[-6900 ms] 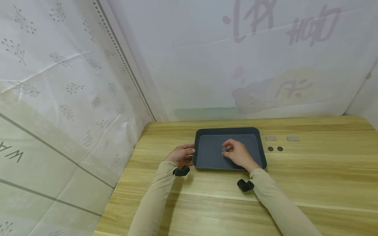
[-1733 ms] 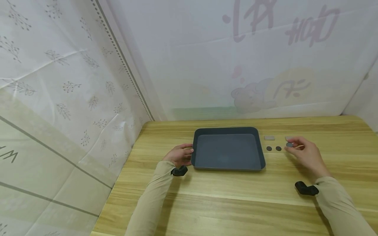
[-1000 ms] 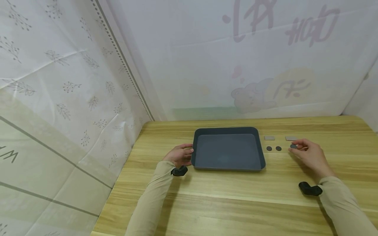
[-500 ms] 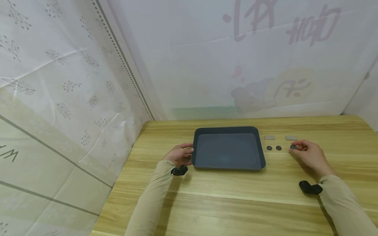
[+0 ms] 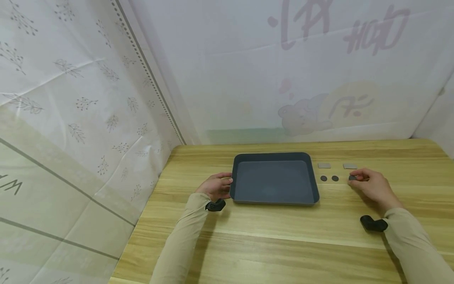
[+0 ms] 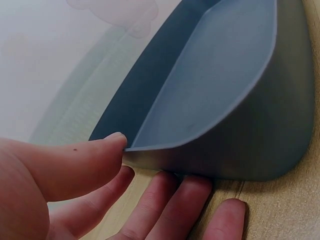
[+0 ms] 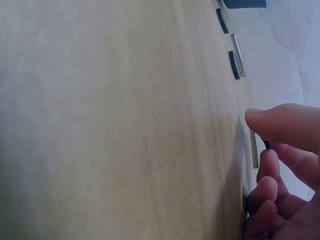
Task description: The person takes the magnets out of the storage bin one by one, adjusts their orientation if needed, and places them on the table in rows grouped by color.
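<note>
A dark grey rectangular tray (image 5: 273,181) lies on the table. At its left side my left hand (image 5: 215,186) holds the edge; in the left wrist view the thumb (image 6: 90,167) is on the rim and the fingertips meet the foot of the outer wall. To the right of the tray, my right hand (image 5: 374,187) pinches a small dark round disc (image 5: 352,178) between thumb and fingers, low over the table. Only a dark sliver of that disc (image 7: 267,145) shows in the right wrist view. Two like discs (image 5: 335,178) lie between it and the tray.
Behind the discs lie two small grey rectangular plates (image 5: 324,165), the right one (image 5: 350,166) just beyond my right fingertips. The wood-grain table (image 5: 262,244) ends at the back against a printed cloth (image 5: 248,79). Another patterned cloth (image 5: 88,118) hangs along the left.
Earlier my right hand held a disc over the tray. It has since moved right, beside the two discs, and the disc has sunk slightly. My left hand has stayed at the tray.
</note>
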### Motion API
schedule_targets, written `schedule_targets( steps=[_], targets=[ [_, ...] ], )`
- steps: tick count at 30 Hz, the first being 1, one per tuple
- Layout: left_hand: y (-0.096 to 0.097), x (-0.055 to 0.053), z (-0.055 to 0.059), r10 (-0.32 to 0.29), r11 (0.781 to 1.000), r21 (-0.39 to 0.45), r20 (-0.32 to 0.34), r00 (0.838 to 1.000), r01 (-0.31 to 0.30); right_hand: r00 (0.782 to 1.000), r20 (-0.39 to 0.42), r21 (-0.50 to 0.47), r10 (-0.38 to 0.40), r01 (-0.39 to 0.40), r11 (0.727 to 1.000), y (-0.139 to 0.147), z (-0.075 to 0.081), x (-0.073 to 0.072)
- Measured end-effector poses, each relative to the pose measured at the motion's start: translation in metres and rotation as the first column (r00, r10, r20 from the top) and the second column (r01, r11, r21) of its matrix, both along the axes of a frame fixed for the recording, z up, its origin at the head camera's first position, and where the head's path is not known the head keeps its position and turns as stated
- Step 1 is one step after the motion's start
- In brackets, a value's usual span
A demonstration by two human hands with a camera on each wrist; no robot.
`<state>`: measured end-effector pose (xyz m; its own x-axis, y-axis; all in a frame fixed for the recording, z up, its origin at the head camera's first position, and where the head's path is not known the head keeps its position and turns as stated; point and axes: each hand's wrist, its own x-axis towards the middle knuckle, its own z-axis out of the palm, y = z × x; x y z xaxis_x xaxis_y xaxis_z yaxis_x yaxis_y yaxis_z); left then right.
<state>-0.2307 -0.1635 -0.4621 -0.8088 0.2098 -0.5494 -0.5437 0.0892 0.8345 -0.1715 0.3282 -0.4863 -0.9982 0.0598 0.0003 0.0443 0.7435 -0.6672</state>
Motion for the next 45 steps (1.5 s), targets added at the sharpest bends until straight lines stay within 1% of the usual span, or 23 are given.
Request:
schedule_targets(
  steps=[7,16,22,24,27,38,45],
  targets=[
    [-0.001,0.0,-0.001,-0.009,1.0,0.012,0.0,1.0,0.009,0.998,0.052,-0.013,0.03,-0.03,0.999,0.003,0.001,0.0],
    [-0.001,-0.001,-0.002,-0.011,1.0,0.013,0.004,1.0,0.011,0.997,0.046,0.005,0.054,-0.055,0.998,0.006,0.003,-0.002],
    [-0.001,-0.001,-0.002,-0.01,1.0,0.007,0.004,1.0,0.01,0.994,0.093,-0.003,0.057,-0.057,0.998,0.005,0.005,-0.003],
    [-0.001,-0.001,-0.003,-0.02,1.0,0.0,-0.006,1.0,0.02,0.992,0.109,-0.007,0.055,-0.055,0.998,0.005,0.006,-0.003],
    [-0.002,-0.002,-0.004,-0.024,1.0,-0.005,-0.003,1.0,0.024,0.991,0.125,-0.009,0.055,-0.054,0.998,0.004,0.007,-0.005],
    [-0.002,-0.002,-0.004,-0.015,1.0,0.001,0.002,1.0,0.015,0.991,0.121,0.014,0.055,-0.057,0.998,0.003,0.005,-0.008],
    [-0.002,-0.002,-0.004,-0.029,1.0,0.001,-0.018,0.999,0.029,0.992,0.111,0.029,0.057,-0.061,0.998,0.002,0.005,-0.01]
  ],
)
